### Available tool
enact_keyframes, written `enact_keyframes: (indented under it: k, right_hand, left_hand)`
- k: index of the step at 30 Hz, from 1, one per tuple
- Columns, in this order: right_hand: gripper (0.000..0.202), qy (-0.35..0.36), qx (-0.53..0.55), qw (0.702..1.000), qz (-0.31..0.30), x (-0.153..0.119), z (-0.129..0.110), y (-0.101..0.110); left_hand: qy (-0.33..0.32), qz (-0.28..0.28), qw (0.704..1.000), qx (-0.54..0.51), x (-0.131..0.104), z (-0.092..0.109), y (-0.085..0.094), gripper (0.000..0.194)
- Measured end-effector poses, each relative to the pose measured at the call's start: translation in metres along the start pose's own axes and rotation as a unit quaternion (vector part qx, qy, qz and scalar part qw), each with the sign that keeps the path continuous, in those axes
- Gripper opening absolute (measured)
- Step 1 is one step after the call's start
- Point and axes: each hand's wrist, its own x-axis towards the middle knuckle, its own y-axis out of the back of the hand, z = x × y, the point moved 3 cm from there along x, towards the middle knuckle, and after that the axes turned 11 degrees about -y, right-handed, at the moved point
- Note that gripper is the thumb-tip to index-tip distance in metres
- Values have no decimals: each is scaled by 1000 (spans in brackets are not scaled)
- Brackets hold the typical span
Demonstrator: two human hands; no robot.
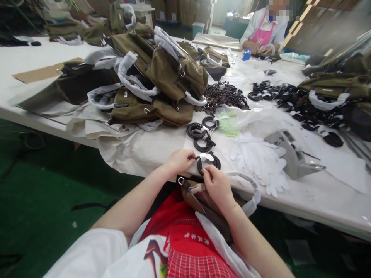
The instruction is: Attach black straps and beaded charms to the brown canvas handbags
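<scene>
A coiled black strap (216,161) with a white tag (206,157) is between my two hands at the table's near edge. My left hand (182,160) pinches the coil's left side near the tag. With fingers closed, my right hand (216,182) grips the coil's lower edge. An olive bag (193,196) with a metal ring and a wrapped handle rests against my red apron, under my hands. Just beyond the held strap lie more black coils (196,131) on the table.
Olive bags (176,73) with wrapped handles are piled at the left. Chains (226,96), white tags (257,160), a tape dispenser (290,154) and more black coils (327,119) lie ahead and right. A person (265,33) in a pink apron works across the table.
</scene>
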Motion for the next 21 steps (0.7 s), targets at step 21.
enact_keyframes:
  k: [21]
  right_hand:
    - [22, -3, -224, 971, -82, 8, -15, -7]
  left_hand:
    - [0, 0, 998, -61, -17, 18, 11, 31]
